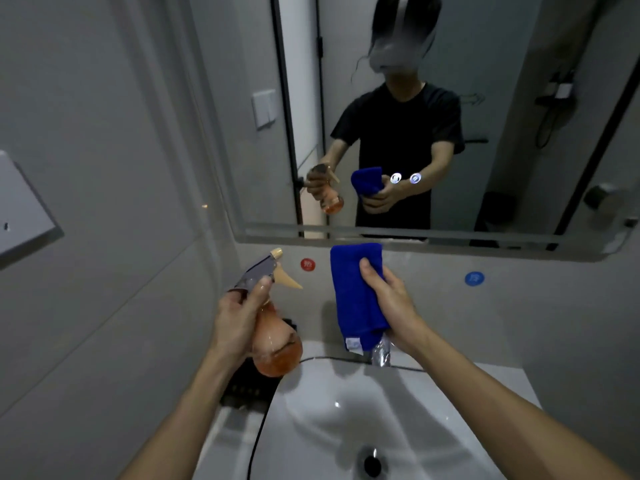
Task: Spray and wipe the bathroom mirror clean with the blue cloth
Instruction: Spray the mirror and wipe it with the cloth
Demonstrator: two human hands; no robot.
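The bathroom mirror (485,81) fills the upper right of the head view and reflects a person in a black shirt. My left hand (239,317) grips an orange translucent spray bottle (277,351) by its neck, nozzle pointing up and right toward the mirror. My right hand (391,306) holds a folded blue cloth (353,296) upright just below the mirror's lower edge. Both hands hover above the sink, apart from the glass.
A white sink (346,420) with a chrome tap (381,353) lies below my hands. A black rack (246,389) sits at the sink's left. Red (308,264) and blue (474,278) round stickers mark the wall. A grey box (24,209) hangs on the left wall.
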